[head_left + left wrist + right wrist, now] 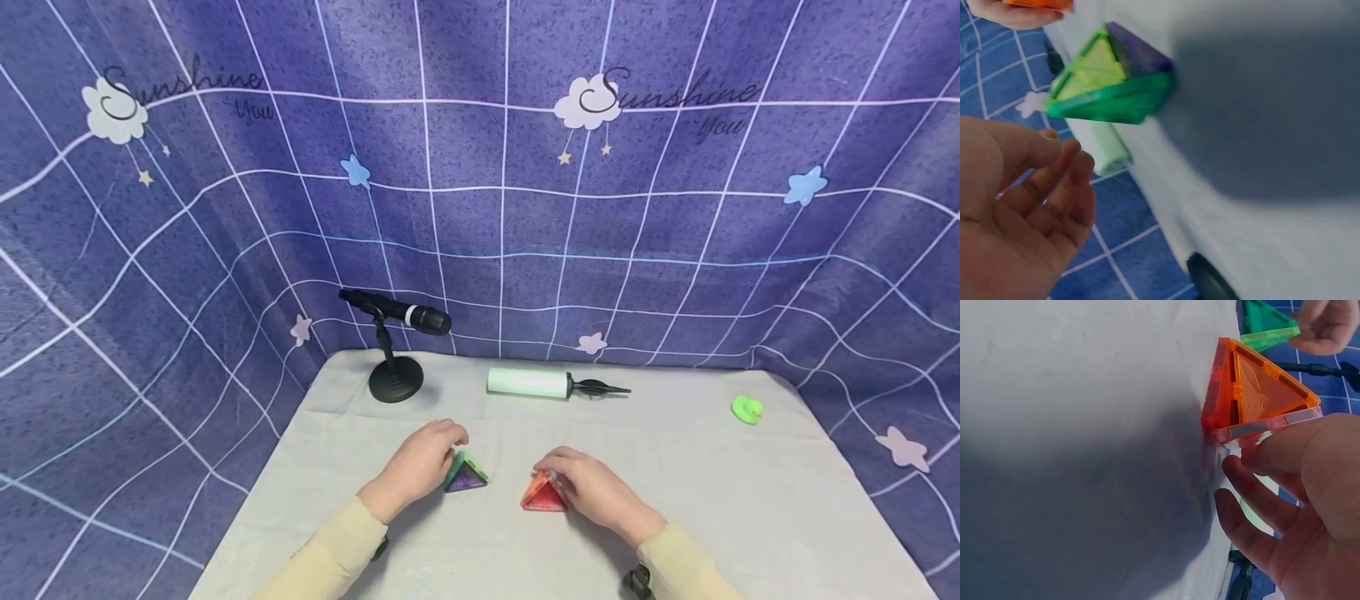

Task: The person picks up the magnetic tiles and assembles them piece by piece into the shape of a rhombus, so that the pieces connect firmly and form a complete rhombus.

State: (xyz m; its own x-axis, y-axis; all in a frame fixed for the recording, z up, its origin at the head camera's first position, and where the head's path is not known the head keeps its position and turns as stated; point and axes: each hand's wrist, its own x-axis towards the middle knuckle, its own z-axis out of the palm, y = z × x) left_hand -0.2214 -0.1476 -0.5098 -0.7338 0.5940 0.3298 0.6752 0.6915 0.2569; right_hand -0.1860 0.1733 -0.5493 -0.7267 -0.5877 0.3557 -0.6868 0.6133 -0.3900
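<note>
A small pyramid of see-through triangular tiles, green, lime and purple (467, 478), stands on the table beside my left hand (423, 462). The left wrist view shows this left hand (1041, 194) with loosely bent fingers, thumb near the index finger, a gap away from the green tile (1113, 100). A second tile pyramid, red and orange (543, 493), stands to the right. My right hand (596, 487) reaches over its right side. In the right wrist view, the thumb lies right at the pink tile (1269, 424), below the orange tile (1272, 390), and the other fingers are spread and slightly bent.
Behind the hands lies a pale green hand pump (528, 383) with a black nozzle. A black microphone (420, 318) on a round stand (396, 379) is at the back left. A green rubber duck (747, 409) sits at the far right. A patterned purple curtain (510, 208) surrounds the white table (480, 558).
</note>
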